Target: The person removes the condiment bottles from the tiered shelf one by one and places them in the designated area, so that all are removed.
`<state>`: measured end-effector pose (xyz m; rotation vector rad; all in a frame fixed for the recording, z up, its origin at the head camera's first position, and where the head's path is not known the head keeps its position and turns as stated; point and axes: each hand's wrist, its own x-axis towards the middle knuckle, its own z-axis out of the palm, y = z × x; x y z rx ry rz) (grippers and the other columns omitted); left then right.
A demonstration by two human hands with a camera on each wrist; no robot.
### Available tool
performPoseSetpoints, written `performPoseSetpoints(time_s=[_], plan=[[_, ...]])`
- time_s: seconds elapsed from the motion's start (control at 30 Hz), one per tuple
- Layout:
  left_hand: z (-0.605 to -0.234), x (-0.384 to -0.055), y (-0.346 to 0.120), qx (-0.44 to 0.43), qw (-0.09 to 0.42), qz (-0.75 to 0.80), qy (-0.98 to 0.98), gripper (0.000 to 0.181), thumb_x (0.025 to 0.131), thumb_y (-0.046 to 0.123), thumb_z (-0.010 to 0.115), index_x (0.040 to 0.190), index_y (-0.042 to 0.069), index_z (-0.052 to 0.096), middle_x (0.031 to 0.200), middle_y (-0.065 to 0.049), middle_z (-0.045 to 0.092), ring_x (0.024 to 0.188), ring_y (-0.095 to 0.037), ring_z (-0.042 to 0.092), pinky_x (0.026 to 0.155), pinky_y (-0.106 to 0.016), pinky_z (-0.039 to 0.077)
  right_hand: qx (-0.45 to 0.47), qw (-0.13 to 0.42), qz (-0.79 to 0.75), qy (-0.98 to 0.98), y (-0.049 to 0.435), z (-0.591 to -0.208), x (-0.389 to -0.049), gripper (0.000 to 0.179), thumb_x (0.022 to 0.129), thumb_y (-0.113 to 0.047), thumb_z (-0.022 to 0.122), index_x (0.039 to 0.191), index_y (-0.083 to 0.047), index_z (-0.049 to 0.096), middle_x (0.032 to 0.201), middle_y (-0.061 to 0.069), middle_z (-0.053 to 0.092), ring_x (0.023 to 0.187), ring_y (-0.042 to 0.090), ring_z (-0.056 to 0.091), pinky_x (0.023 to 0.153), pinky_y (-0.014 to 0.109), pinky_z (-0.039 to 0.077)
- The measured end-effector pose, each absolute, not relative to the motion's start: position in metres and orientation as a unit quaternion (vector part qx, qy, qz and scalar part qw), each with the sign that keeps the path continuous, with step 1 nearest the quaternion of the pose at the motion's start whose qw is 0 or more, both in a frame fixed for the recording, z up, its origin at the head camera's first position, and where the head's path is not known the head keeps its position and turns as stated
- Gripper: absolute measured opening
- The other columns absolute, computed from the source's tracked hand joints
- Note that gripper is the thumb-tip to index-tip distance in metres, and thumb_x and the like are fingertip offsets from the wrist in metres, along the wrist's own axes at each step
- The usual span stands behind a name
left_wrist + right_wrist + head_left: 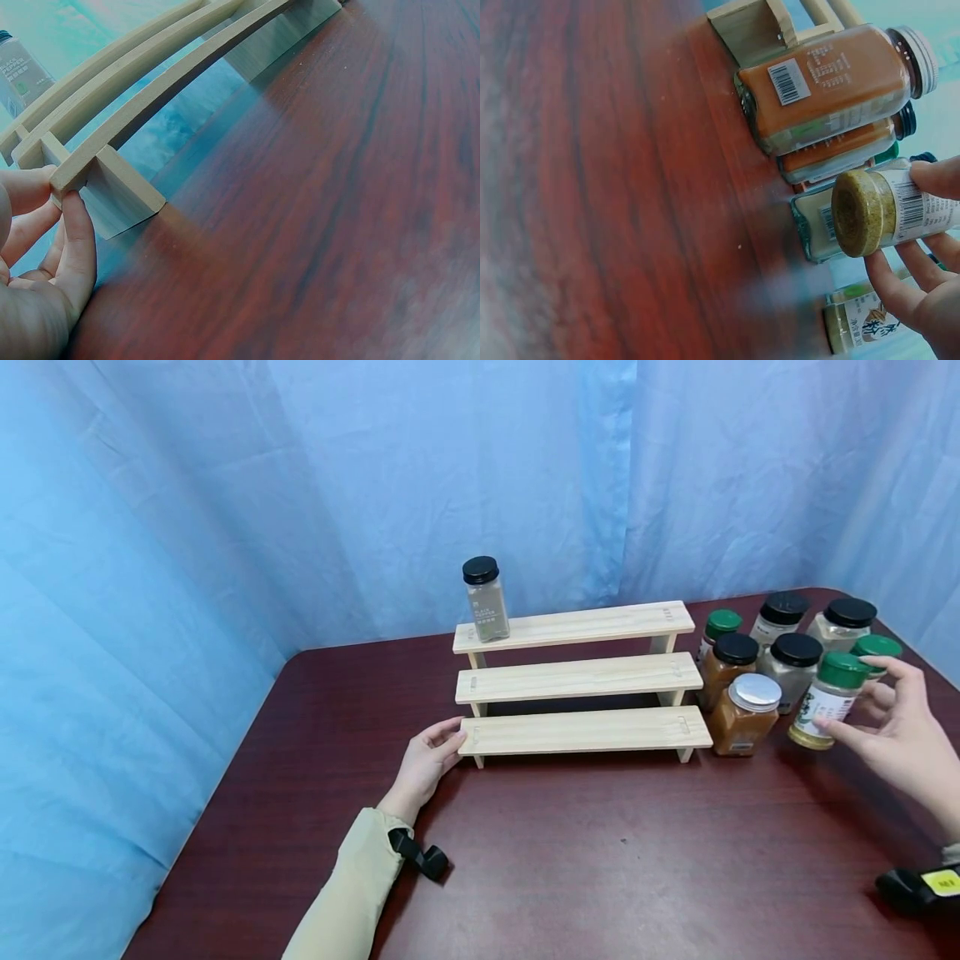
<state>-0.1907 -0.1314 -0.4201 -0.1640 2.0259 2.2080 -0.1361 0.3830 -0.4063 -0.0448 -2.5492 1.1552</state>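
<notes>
My left hand [427,764] pinches the left end of the lowest step of a three-tier wooden rack [585,732]; the left wrist view shows thumb and fingers on that board's corner [71,176]. In my right hand [900,727] is a green-capped spice jar [825,702] with a white label, held between thumb and fingers. The right wrist view shows its base tilted toward the camera and raised off the table, with yellowish-green contents low inside. On the rack's top step, at the left end, stands a black-capped pepper jar [487,602].
Right of the rack, several spice jars stand grouped: a silver-capped orange-brown jar [742,718] in front, a black-capped one [726,668] behind it, and a green-capped jar [722,625] farther back. Blue curtains [450,485] hang behind the dark red table [570,860].
</notes>
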Motion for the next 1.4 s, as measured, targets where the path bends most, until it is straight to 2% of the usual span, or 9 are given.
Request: performPoseSetpoints(time_s=[0.1, 0.37, 0.53, 0.6, 0.67, 0.73, 0.77, 1.2, 1.4], plan=[[-0.42, -0.191, -0.132, -0.053, 0.07, 0.733, 0.674, 0.038, 0.093, 0.002, 0.056, 0.131, -0.006, 0.051, 0.085, 0.004, 0.058, 0.074, -0.002, 0.059, 0.066, -0.016, 0.05, -0.014, 0.158, 0.408, -0.899, 0.376, -0.4, -0.134, 0.085, 0.088, 0.002, 0.06, 0.147, -0.025, 0.006, 0.104, -0.017, 0.039, 0.081, -0.023, 0.033, 0.059, -0.002, 0.035], [-0.421, -0.191, -0.132, -0.053, 0.073, 0.731, 0.676, 0.038, 0.094, 0.003, 0.056, 0.131, -0.005, 0.052, 0.087, 0.003, 0.058, 0.074, -0.003, 0.06, 0.066, -0.016, 0.05, -0.001, 0.142, 0.382, -0.913, 0.371, -0.4, -0.136, 0.081, 0.088, 0.002, 0.061, 0.147, -0.012, 0.007, 0.117, 0.038, 0.043, 0.08, -0.025, 0.028, 0.057, -0.003, 0.032], [-0.421, -0.191, -0.132, -0.054, 0.074, 0.729, 0.679, 0.039, 0.093, 0.003, 0.056, 0.131, -0.004, 0.052, 0.087, 0.003, 0.059, 0.074, -0.003, 0.06, 0.066, -0.016, 0.05, 0.0, 0.141, 0.351, -0.926, 0.372, -0.402, -0.137, 0.082, 0.086, 0.002, 0.065, 0.145, -0.004, 0.009, 0.114, 0.039, 0.043, 0.086, 0.017, 0.06, 0.055, 0.013, 0.049], [-0.421, -0.191, -0.132, -0.055, 0.073, 0.727, 0.68, 0.039, 0.093, 0.003, 0.056, 0.131, -0.004, 0.052, 0.087, 0.004, 0.059, 0.074, -0.003, 0.06, 0.066, -0.016, 0.05, 0.005, 0.142, 0.348, -0.927, 0.374, -0.405, -0.137, 0.082, 0.084, 0.004, 0.065, 0.144, -0.002, 0.009, 0.114, 0.039, 0.043, 0.082, 0.012, 0.06, 0.055, 0.014, 0.049], [-0.42, -0.191, -0.132, -0.055, 0.074, 0.728, 0.679, 0.038, 0.093, 0.003, 0.056, 0.131, -0.004, 0.052, 0.087, 0.004, 0.059, 0.074, -0.003, 0.06, 0.066, -0.016, 0.05, 0.01, 0.143, 0.35, -0.926, 0.375, -0.408, -0.137, 0.083, 0.083, 0.006, 0.066, 0.143, -0.001, 0.009, 0.113, 0.04, 0.043, 0.078, -0.016, 0.047, 0.055, 0.006, 0.046], [-0.42, -0.191, -0.131, -0.055, 0.074, 0.731, 0.676, 0.038, 0.094, 0.002, 0.056, 0.131, -0.004, 0.052, 0.087, 0.004, 0.059, 0.074, -0.003, 0.06, 0.066, -0.017, 0.05, 0.016, 0.143, 0.358, -0.922, 0.378, -0.411, -0.138, 0.083, 0.083, 0.007, 0.066, 0.143, -0.001, 0.009, 0.115, 0.041, 0.042, 0.079, -0.025, 0.036, 0.056, 0.001, 0.04], [-0.42, -0.191, -0.131, -0.055, 0.074, 0.732, 0.675, 0.038, 0.094, 0.002, 0.056, 0.131, -0.004, 0.052, 0.087, 0.004, 0.059, 0.074, -0.003, 0.06, 0.066, -0.017, 0.05, 0.015, 0.145, 0.361, -0.921, 0.38, -0.413, -0.139, 0.082, 0.083, 0.007, 0.066, 0.143, -0.002, 0.01, 0.116, 0.04, 0.043, 0.08, -0.029, 0.024, 0.055, -0.004, 0.033], [-0.421, -0.193, -0.132, -0.052, 0.073, 0.734, 0.673, 0.038, 0.093, 0.002, 0.056, 0.131, -0.004, 0.052, 0.086, 0.003, 0.059, 0.074, -0.003, 0.061, 0.066, -0.016, 0.05, -0.019, 0.191, 0.396, -0.898, 0.378, -0.408, -0.129, 0.051, 0.085, 0.002, 0.065, 0.128, -0.005, 0.038, 0.106, -0.026, 0.034, 0.078, -0.027, 0.039, 0.058, -0.003, 0.038], [-0.422, -0.192, -0.132, -0.053, 0.074, 0.733, 0.674, 0.039, 0.093, 0.002, 0.056, 0.131, -0.005, 0.052, 0.086, 0.003, 0.059, 0.073, -0.003, 0.06, 0.066, -0.016, 0.05, -0.019, 0.202, 0.406, -0.891, 0.37, -0.4, -0.125, 0.052, 0.084, 0.007, 0.064, 0.128, -0.011, 0.042, 0.105, -0.034, 0.03, 0.08, -0.028, 0.039, 0.06, -0.004, 0.037]])
